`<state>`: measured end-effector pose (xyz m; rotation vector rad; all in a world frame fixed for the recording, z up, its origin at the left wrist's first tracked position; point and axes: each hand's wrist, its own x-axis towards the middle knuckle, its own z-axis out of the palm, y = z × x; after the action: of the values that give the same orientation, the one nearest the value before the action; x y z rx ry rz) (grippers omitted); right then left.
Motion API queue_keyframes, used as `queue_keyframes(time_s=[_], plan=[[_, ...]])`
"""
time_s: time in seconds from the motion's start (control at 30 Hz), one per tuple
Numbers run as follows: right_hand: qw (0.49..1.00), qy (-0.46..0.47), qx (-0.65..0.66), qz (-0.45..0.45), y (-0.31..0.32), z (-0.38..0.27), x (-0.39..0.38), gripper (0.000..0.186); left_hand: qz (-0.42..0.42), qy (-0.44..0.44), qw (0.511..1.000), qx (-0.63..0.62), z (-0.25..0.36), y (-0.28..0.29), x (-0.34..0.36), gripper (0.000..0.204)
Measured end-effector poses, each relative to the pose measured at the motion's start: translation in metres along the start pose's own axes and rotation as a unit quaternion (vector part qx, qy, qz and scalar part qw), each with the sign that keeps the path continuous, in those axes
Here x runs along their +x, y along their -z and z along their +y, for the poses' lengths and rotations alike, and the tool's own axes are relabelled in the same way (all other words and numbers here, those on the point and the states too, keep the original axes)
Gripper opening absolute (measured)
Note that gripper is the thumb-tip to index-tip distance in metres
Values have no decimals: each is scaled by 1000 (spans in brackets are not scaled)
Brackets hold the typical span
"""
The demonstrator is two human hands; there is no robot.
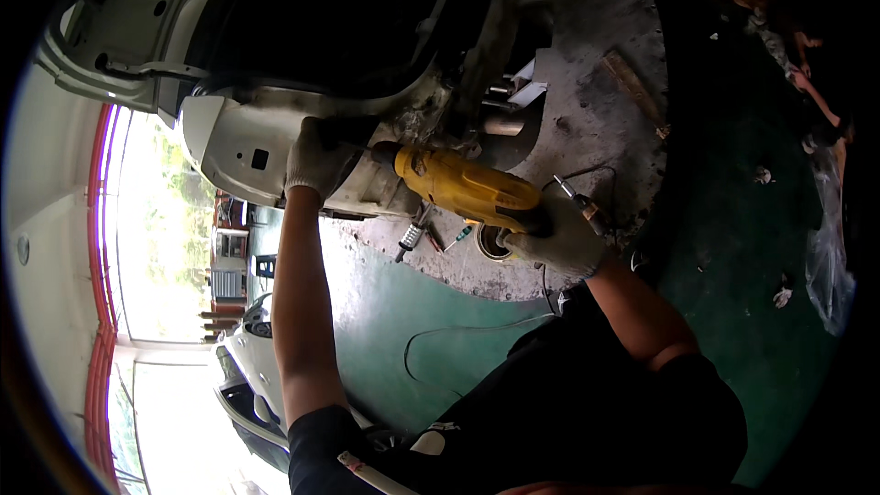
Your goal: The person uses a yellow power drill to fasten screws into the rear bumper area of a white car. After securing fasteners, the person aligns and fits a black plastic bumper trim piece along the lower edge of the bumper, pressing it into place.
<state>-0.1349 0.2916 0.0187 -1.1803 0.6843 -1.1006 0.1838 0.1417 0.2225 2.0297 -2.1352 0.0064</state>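
At the far left, a red beam (97,376) runs along a bright window (170,247), and a white car (261,362) stands in the background. Next comes a pale car body (243,137), whose lower panel has a small square hole. The left hand (318,163), in a light glove, is set against this panel; its fingers are mostly in shadow, so I cannot tell whether they grasp something.

Just to its right is a yellow power tool (467,185), held in front of the car body, with its dark nose directed to the left hand. If the nose touches anything, I cannot tell. Below the tool, a spring-like metal part (412,238), a green-handled screwdriver (458,238) and a round tin (495,247) lie near one another on the stained grey surface (587,137). The right hand (561,246), also gloved, is closed around the rear of the tool. Further right, a wooden piece (632,87) lies on the same surface, and then the green floor (733,174) carries a clear plastic sheet (828,266).
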Motion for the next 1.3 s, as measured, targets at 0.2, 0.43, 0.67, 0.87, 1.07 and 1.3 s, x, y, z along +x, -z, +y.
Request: queue_keyframes(time_s=[0.2,0.43,0.67,0.87,1.07,1.3], plan=[[999,20,47,12,9,27,9,49,-36,-26,998,-32,10,-1,11,45],[1000,6,-18,-12,6,20,33,50,-80,-61,988,-115,10,0,9,37],[994,48,-97,20,-16,-7,36,49,-89,-68,983,-145,3,0,7,30],[995,75,-52,50,-42,1,30,47,-98,-64,979,-168,-18,0,10,25],[997,43,-63,32,-44,-16,26,45,-20,-65,983,-173,-57,-7,12,33],[996,45,-76,1,-42,-34,24,63,53,-84,978,-182,-67,-6,3,33]])
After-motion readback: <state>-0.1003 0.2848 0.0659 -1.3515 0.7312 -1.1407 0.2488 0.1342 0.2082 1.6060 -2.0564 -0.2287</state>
